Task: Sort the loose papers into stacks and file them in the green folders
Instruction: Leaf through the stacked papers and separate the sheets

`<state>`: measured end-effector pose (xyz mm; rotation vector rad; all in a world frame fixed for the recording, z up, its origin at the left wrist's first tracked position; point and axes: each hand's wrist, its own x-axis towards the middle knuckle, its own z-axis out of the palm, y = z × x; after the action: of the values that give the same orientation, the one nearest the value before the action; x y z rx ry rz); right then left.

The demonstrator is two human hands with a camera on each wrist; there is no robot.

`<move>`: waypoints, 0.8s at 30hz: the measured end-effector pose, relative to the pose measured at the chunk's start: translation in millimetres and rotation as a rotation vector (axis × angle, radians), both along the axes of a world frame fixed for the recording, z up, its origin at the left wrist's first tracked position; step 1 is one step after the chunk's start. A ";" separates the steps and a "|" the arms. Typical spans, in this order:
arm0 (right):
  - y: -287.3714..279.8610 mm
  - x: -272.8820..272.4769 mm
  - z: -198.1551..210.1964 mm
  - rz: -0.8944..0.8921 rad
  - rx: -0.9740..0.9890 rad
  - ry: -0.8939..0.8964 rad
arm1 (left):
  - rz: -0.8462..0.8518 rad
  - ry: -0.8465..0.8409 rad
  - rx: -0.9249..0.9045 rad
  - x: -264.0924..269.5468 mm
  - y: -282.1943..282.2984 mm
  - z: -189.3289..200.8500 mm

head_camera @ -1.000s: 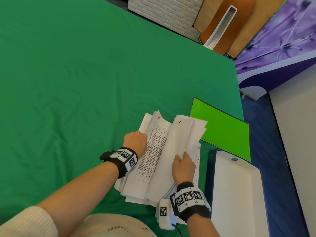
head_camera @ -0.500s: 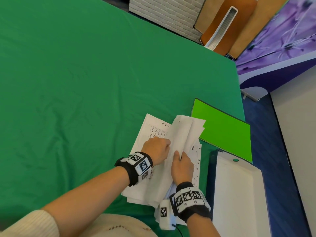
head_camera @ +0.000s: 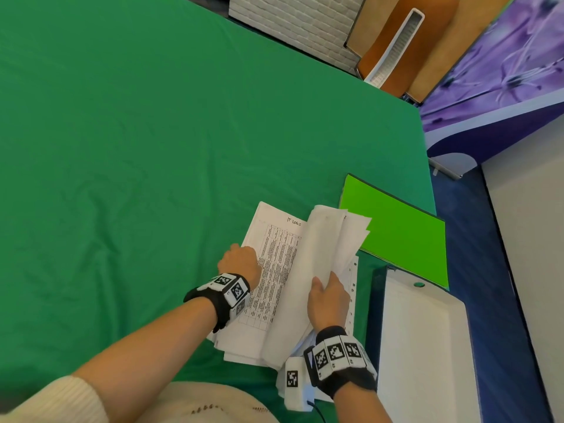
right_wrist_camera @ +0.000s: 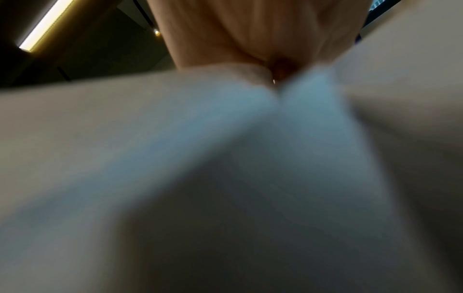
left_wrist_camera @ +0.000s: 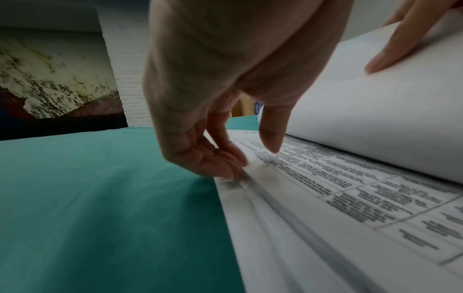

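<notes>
Right hand (head_camera: 328,300) grip holding lifted sheets (head_camera: 329,239), left hand (head_camera: 241,262) fingers loose at printed page (head_camera: 274,261) edge, green folder (head_camera: 396,236) beside

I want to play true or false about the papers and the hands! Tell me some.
1. The right hand holds up a bunch of white sheets. True.
2. The printed page with a table on it lies uncovered. True.
3. The green folder is open with papers inside. False: it lies closed on the green cloth.
4. The left hand is holding the folder. False: its fingertips are at the left edge of the paper pile.
</notes>
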<state>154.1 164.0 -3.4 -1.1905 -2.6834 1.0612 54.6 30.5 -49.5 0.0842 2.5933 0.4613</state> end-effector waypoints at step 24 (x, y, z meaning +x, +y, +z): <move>2.2 5.6 -6.0 -0.029 0.025 0.014 | 0.118 0.102 0.027 10.1 -7.8 -12.7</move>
<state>159.8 166.2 -9.5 -1.2092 -2.6530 1.0256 64.7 22.7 -62.2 -0.0376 2.7024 0.5482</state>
